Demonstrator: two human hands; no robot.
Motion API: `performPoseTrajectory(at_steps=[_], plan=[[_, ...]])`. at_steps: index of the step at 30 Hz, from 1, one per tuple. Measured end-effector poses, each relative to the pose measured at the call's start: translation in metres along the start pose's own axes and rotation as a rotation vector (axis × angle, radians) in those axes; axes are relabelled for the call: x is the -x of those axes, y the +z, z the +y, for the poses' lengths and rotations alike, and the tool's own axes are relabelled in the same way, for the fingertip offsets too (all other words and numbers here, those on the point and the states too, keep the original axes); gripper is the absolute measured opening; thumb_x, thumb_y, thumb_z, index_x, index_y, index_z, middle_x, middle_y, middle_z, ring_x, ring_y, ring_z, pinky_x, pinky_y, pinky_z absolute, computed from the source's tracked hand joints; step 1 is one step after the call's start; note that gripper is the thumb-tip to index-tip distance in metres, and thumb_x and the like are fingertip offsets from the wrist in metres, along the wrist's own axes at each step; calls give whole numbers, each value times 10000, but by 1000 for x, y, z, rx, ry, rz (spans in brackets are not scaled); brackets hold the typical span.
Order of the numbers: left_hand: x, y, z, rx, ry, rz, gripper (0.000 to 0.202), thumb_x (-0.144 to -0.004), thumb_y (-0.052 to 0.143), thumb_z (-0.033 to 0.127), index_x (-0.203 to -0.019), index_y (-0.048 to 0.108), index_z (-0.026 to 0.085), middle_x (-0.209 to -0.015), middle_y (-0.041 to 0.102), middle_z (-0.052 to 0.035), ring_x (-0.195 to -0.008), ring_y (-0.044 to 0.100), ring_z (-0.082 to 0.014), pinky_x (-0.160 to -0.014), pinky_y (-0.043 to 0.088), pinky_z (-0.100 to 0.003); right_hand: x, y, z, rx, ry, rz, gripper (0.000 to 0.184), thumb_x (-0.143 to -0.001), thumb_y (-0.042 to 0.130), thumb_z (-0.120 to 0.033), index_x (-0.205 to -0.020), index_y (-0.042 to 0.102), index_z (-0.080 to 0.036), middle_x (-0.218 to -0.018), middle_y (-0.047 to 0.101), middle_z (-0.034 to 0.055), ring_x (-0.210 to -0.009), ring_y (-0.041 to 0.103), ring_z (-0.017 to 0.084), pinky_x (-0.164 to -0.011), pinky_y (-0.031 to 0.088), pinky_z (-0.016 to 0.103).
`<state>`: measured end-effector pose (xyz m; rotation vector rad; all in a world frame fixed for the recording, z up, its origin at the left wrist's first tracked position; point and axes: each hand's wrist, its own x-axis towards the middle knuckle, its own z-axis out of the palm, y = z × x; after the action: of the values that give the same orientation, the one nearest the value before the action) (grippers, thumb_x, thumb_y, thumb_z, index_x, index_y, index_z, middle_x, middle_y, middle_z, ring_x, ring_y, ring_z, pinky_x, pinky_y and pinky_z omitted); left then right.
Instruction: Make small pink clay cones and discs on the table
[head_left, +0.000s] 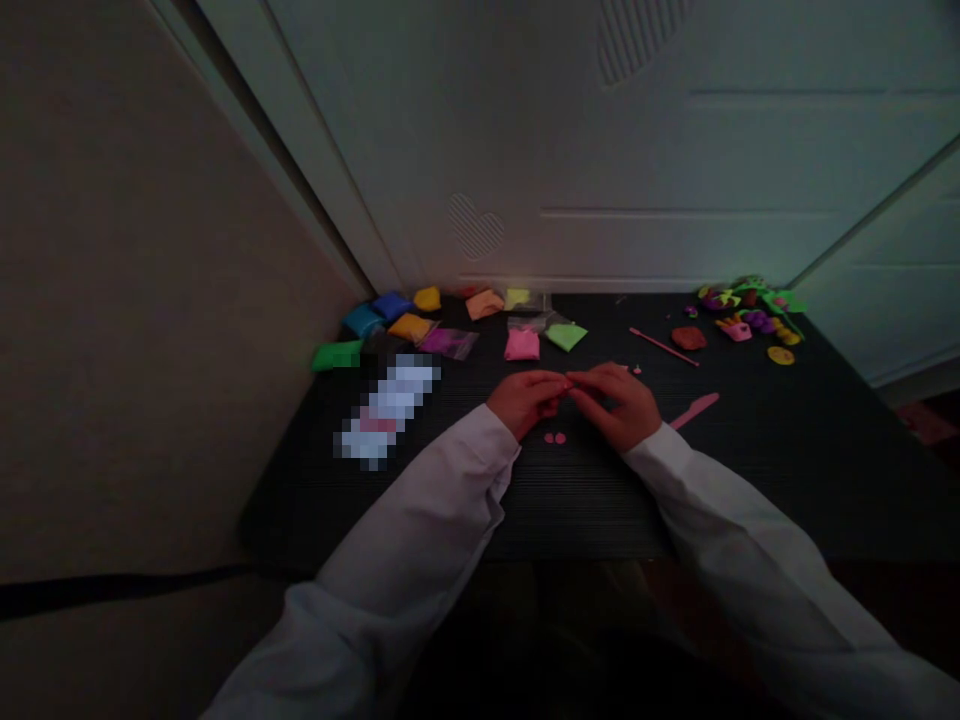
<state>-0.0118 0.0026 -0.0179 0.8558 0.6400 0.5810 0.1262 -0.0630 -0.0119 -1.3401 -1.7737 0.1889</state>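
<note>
My left hand (529, 400) and my right hand (622, 405) meet over the middle of a dark table (750, 480), fingertips pinched together on a small pink bit of clay (568, 383). Two tiny pink clay discs (555, 438) lie on the table just below my hands. A pink flat tool (694, 410) rests to the right of my right hand. A pink clay packet (521, 345) sits just beyond my hands. Both sleeves are white.
Several coloured clay packets (409, 325) lie along the far left edge, a green one (337, 355) at the corner. A thin pink stick (664, 347), a red lump (688, 338) and finished colourful clay figures (750, 310) sit far right. A blurred-out object (386, 410) lies left.
</note>
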Motion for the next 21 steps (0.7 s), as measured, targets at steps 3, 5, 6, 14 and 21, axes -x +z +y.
performPoseTrajectory(at_steps=[3,5,6,14,21], plan=[[0,0,1,7,10,-1,169,-559,627,218,-679,575,110,-562,499,9,-507,426,-46,-481,304,-200,0,0,0,4,2,11,222,-732,493,-257,-934,572,-212,-774,546,29,-651,495,113,-615,424,266],[0,0,1,4,16,-6,175,-566,623,230,-683,571,110,-551,487,11,-511,427,-49,-477,300,-198,-1,-1,1,9,2,19,217,-731,492,-255,-927,572,-208,-754,543,26,-642,489,113,-612,419,267],[1,0,1,-1,17,-9,177,-569,621,233,-686,570,110,-550,484,12,-515,430,-49,-477,299,-197,-1,-1,1,10,0,21,219,-731,493,-255,-929,571,-206,-741,541,24,-640,487,113,-613,417,267],[1,1,1,-28,18,1,200,-553,636,238,-680,551,109,-557,481,18,-510,430,-44,-475,297,-191,-2,-3,2,5,12,18,222,-734,485,-263,-934,560,-203,-710,531,18,-640,482,115,-617,415,269],[2,0,2,0,28,19,187,-536,649,212,-650,537,115,-577,498,27,-516,444,-38,-505,321,-197,-2,-3,1,15,19,4,231,-733,488,-261,-946,551,-194,-704,529,19,-638,477,115,-613,409,266]])
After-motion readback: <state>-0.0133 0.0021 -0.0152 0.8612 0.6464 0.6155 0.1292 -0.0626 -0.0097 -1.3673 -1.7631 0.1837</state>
